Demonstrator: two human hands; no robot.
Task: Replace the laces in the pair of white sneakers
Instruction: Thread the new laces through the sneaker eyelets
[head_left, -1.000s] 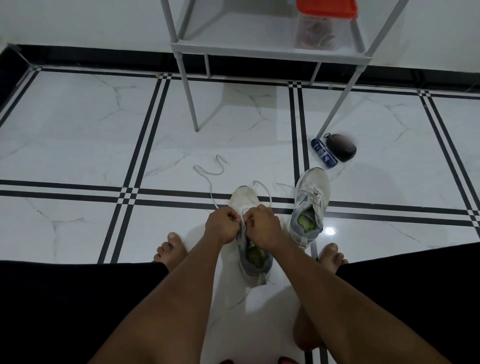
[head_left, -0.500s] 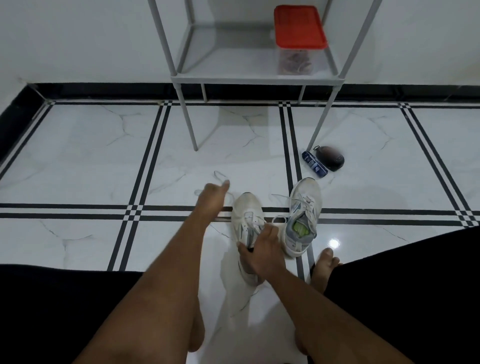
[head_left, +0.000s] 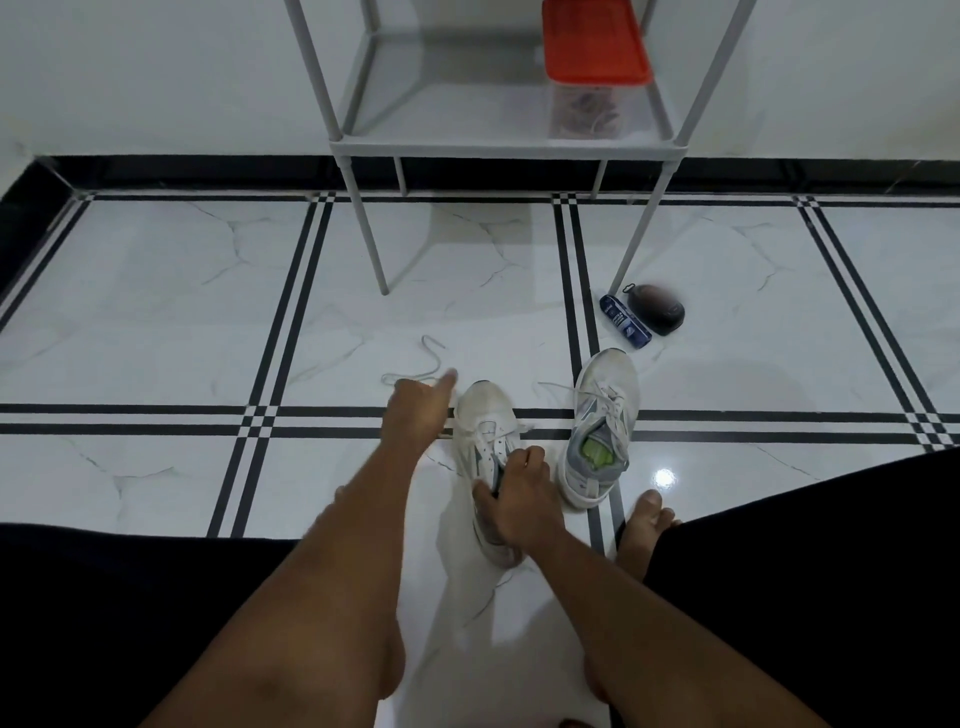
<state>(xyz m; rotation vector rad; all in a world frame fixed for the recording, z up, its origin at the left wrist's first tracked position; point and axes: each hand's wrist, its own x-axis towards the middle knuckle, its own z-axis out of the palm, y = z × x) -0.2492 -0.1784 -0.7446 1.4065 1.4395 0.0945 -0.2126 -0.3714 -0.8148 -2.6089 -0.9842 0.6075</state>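
Two white sneakers stand on the tiled floor between my legs. My right hand (head_left: 519, 493) grips the nearer sneaker (head_left: 485, 410) at its tongue and opening, holding it down. My left hand (head_left: 418, 410) is stretched out to the left of that shoe's toe, fingers curled round a white lace (head_left: 426, 345) that loops over the floor beyond it. A short stretch of lace runs from the hand back to the shoe. The second sneaker (head_left: 602, 384), grey-trimmed with a green insole, stands to the right with its laces loose.
A white metal rack (head_left: 374, 249) stands against the far wall, with a red-lidded clear container (head_left: 592, 47) on its shelf. A blue packet (head_left: 626, 321) and a black pouch (head_left: 657, 309) lie by its right leg. My bare foot (head_left: 644, 525) rests beside the second sneaker.
My left hand left the shoe's eyelets and swung out up-left with the lace. My right hand slid down onto the shoe's opening. The camera tilted up.
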